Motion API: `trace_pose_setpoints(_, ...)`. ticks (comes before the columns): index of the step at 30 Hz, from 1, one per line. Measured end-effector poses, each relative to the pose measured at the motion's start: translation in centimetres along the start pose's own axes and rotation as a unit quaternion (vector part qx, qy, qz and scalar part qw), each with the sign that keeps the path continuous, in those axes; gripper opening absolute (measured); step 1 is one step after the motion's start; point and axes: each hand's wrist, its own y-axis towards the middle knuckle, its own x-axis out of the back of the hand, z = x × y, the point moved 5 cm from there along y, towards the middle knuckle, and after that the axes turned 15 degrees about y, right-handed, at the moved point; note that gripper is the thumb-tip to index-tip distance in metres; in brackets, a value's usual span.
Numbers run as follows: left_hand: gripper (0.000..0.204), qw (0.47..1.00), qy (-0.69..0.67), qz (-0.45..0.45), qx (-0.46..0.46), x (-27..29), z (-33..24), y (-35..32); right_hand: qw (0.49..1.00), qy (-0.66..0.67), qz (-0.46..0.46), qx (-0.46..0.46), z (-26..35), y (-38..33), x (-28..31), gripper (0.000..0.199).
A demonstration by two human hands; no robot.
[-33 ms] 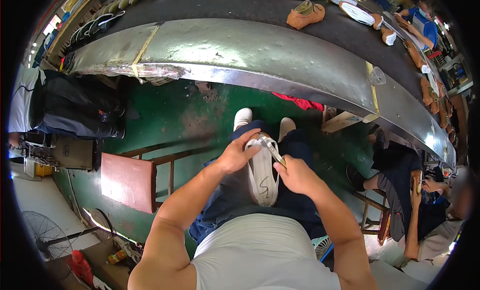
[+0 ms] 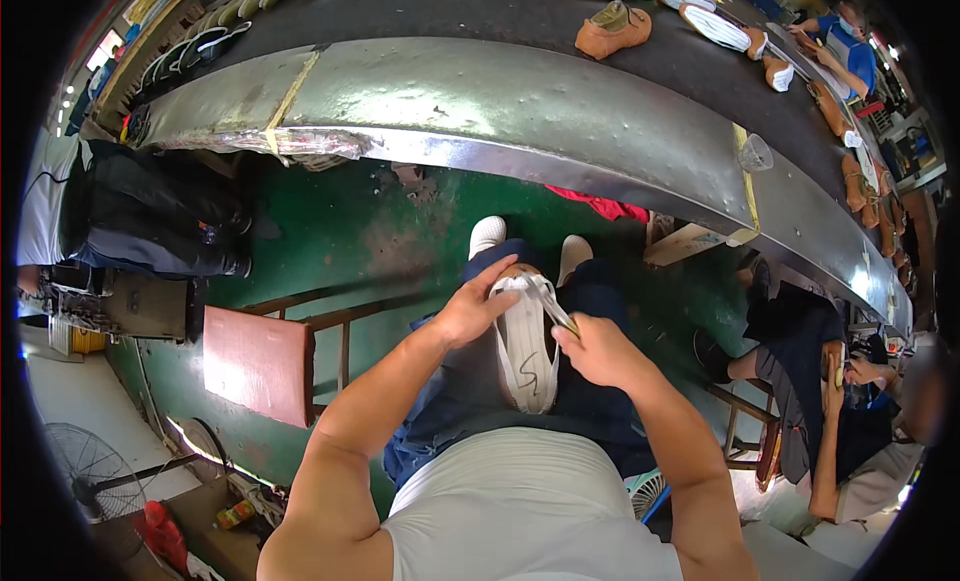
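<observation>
A shoe (image 2: 526,356) lies sole side up across my thighs, its underside white with a dark pen mark near the heel end. White edging runs round its rim. My left hand (image 2: 475,309) is closed round the far end, thumb on the underside and fingers along the far side. In my right hand (image 2: 592,349) is a metal tool that looks like pliers (image 2: 557,314), its fist wrapped round the handle. The tool's head reaches to the shoe's far right rim; whether its jaws grip the edge is too blurred to tell.
Ahead runs a metal-edged conveyor (image 2: 420,91) carrying several brown shoes (image 2: 613,31). A stool with a reddish seat (image 2: 258,364) stands to my left. On the right sits a co-worker (image 2: 870,401); another person (image 2: 120,206) stands at left. A fan (image 2: 90,471) is at lower left.
My right hand and the pliers have shifted slightly to the right and nearer to me, and the tool has turned a little. My left hand and the shoe stay almost in place.
</observation>
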Motion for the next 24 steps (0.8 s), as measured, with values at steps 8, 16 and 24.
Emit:
trace_pose_setpoints(8,0.043,0.965,0.213,-0.119,0.1,-2.5,1.0,-6.4,0.968,0.15,-0.194,0.047,-5.4,-1.9,-2.9,0.047)
trace_pose_setpoints(16,0.099,0.994,0.055,0.09,0.043,-5.6,-0.2,-3.9,0.971,0.181,-0.153,-0.034,-8.8,-4.6,-3.2,0.039)
trace_pose_setpoints(24,0.097,0.976,0.067,0.201,0.045,-10.5,1.0,-3.5,0.961,0.176,-0.141,-0.158,-9.5,-11.9,2.0,0.036)
